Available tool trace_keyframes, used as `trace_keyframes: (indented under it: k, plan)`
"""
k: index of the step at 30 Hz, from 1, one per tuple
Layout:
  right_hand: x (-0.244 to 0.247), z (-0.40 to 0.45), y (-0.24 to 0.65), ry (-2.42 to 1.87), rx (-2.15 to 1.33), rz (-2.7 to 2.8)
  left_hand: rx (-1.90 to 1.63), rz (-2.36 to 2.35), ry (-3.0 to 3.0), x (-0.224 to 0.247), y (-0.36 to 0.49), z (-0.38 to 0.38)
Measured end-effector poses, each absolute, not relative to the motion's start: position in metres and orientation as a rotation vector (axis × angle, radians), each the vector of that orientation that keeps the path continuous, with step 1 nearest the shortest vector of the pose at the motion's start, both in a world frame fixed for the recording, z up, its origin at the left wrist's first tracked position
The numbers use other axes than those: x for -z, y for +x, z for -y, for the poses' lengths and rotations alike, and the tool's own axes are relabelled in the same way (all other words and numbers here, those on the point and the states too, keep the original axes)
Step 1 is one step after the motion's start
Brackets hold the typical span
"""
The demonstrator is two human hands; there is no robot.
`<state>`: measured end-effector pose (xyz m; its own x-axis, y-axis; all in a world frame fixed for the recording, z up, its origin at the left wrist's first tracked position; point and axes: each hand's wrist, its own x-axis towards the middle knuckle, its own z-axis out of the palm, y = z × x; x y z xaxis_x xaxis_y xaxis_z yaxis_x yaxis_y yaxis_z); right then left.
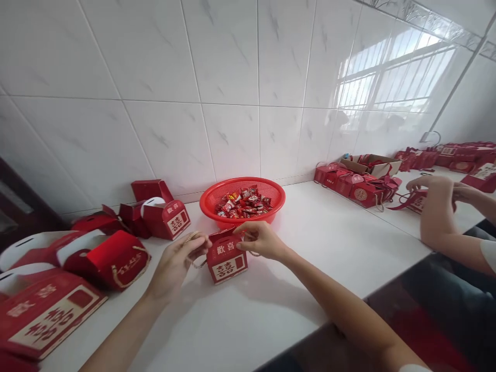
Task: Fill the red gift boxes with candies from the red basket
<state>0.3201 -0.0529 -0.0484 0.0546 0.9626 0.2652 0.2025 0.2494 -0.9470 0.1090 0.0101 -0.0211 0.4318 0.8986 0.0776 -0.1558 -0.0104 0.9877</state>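
Note:
A small red gift box with gold and white Chinese characters stands on the white table in front of me. Its top flaps are partly raised. At its left side, my left hand is closed, pinching a thin tan cord, part of which loops down beside the box. My right hand is closed at the upper right edge of the box, thumb against the front panel. A bit of cord shows below that hand, but whether it is gripped I cannot tell. Behind the box sits a red plastic basket of wrapped candies.
Several red gift boxes crowd the left side, some with open tops. More boxes line the wall at right, by an open carton. At far right, another person's arms work over a red box. A tiled wall bounds the back.

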Motion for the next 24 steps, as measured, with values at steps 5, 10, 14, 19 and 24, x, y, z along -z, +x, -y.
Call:
trace_keyframes:
  k: [5, 10, 14, 19, 24]
  plan:
    - [0.032, 0.050, 0.318, -1.136, -0.850, 1.322, -0.825, -0.689, 1.530, -0.002, 0.121, -0.013]
    - [0.014, 0.053, 0.317, -1.101, -0.903, 1.270, -0.652, -0.601, 1.683, -0.015, 0.132, -0.011]
    - [0.008, 0.057, 0.309, -1.087, -0.992, 1.206, -0.634, -0.564, 1.699, -0.015, 0.144, 0.000]
    - [0.006, 0.059, 0.306, -0.972, -1.077, 1.161, -0.611, -0.490, 1.712, -0.014, 0.155, 0.006]
    - [0.005, 0.064, 0.321, -0.987, -1.048, 1.069, -0.535, -0.410, 1.672, -0.011, 0.157, 0.005]
